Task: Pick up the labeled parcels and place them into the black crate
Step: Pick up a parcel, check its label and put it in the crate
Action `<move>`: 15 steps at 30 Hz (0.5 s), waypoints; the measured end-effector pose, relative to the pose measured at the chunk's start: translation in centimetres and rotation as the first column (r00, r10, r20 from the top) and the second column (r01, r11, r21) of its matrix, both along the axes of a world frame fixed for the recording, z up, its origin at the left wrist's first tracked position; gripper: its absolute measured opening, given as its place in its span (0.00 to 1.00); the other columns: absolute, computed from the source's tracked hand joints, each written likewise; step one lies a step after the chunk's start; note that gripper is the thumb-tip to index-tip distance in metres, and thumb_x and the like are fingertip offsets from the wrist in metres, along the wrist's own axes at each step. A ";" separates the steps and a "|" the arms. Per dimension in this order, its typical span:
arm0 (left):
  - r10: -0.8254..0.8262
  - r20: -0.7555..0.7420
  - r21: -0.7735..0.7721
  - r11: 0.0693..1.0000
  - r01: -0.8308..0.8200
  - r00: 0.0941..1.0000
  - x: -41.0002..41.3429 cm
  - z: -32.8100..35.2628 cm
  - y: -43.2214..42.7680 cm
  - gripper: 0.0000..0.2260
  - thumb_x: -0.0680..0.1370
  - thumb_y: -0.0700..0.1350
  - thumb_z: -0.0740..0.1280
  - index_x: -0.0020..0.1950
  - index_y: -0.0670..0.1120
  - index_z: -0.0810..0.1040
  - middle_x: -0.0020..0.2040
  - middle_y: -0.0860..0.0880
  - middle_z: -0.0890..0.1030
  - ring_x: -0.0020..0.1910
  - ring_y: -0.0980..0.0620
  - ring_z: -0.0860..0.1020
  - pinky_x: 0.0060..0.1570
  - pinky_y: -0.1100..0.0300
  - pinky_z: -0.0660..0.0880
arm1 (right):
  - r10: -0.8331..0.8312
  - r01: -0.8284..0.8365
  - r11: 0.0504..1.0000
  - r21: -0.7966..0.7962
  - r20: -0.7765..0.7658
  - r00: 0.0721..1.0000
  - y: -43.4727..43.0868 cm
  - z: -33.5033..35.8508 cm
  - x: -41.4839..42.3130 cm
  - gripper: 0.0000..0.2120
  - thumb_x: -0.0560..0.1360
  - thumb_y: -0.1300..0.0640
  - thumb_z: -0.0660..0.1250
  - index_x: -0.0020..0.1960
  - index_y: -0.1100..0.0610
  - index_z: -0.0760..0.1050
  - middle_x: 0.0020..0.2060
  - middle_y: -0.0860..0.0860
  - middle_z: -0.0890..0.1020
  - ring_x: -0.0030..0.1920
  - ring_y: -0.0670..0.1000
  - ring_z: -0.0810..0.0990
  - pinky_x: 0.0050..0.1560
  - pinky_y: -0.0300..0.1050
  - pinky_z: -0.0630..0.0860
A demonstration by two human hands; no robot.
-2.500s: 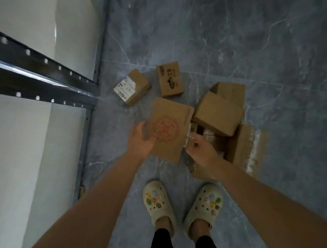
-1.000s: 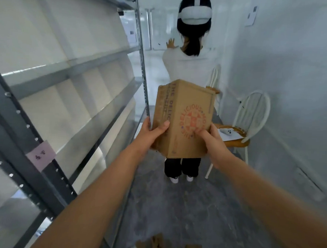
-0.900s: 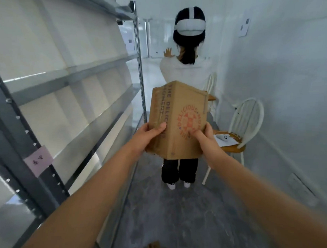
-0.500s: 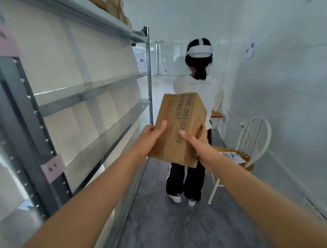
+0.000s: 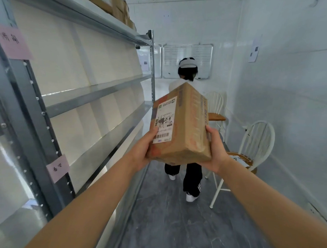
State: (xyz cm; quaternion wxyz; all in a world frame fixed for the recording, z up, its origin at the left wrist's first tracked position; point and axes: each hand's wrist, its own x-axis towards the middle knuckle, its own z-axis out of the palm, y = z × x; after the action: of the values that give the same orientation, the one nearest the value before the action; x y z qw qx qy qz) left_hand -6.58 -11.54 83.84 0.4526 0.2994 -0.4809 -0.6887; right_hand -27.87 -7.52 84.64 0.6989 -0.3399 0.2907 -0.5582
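I've turned the parcel (image 5: pixel 179 128), gripped by my left hand (image 5: pixel 141 151) and right hand (image 5: pixel 215 149), until what looks like a shipping label (image 5: pixel 164 120) faces me, so it qualifies for the black crate.

There is one view only, from the person's head; it faces forward and slightly down along the aisle, with the shelf rack (image 5: pixel 97 95) close at left.

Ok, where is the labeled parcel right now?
Head view, centre frame: the labeled parcel is held up between the left hand and right hand in the aisle, metal shelving to its left, a white chair to its right, another person beyond it.
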 end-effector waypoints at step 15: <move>0.128 0.053 -0.248 0.962 -0.111 0.990 0.9 1.2 2.1 0.15 0.81 0.57 0.55 0.56 0.59 0.81 0.57 0.50 0.83 0.55 0.50 0.82 0.43 0.58 0.80 | -0.570 0.466 0.822 -0.328 -0.473 0.672 0.7 0.5 2.9 0.21 0.81 0.51 0.48 0.72 0.40 0.58 0.61 0.44 0.76 0.60 0.47 0.75 0.65 0.53 0.70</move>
State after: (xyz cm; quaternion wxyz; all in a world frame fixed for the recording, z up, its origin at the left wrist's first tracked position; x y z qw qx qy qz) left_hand -5.67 -9.44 84.99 0.5102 0.2930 -0.5584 -0.5849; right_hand -24.98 -6.80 85.11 0.3626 -0.4503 0.5123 -0.6351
